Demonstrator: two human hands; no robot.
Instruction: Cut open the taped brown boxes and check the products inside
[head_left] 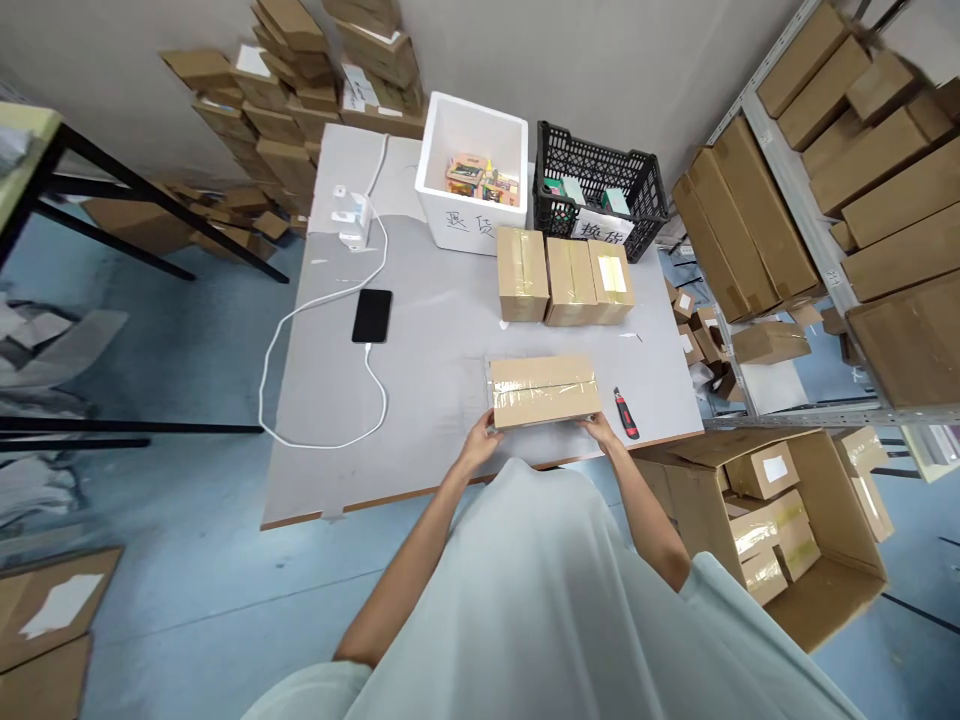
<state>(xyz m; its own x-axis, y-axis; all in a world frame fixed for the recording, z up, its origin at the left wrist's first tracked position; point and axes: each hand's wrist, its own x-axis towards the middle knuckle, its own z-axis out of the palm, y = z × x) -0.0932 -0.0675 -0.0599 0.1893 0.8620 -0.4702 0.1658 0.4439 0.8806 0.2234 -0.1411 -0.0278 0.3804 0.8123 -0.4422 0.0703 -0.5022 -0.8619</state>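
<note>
While both hands meet at the near edge of the grey table (450,330), each grips one end of a taped cardboard box (543,390) that lies flat on the tabletop directly ahead of them. Left hand (480,440): fingers closed around the box's near left corner. Right hand (600,430): fingers curled against the box's near right corner, touching it. Just beyond the right hand's outer side lies a red-and-black utility knife (625,413), apart from the box. Farther ahead of the hands, three similar sealed boxes (566,278) stand side by side in a row; behind these sit a white foam container (471,170) holding colourful small packages and, to its right, a black plastic crate (600,185). Ahead and to the outside of the left hand, a black phone (373,315) rests face up, joined to a white cable (315,380) that loops off the table edge and runs back to a white power strip (352,215). Below and outward of the right hand, a large open carton (817,560) on the floor contains further taped boxes. Metal shelving (825,200) stacked with cartons rises beyond it, and flattened cardboard (300,90) is piled against the far wall.
</note>
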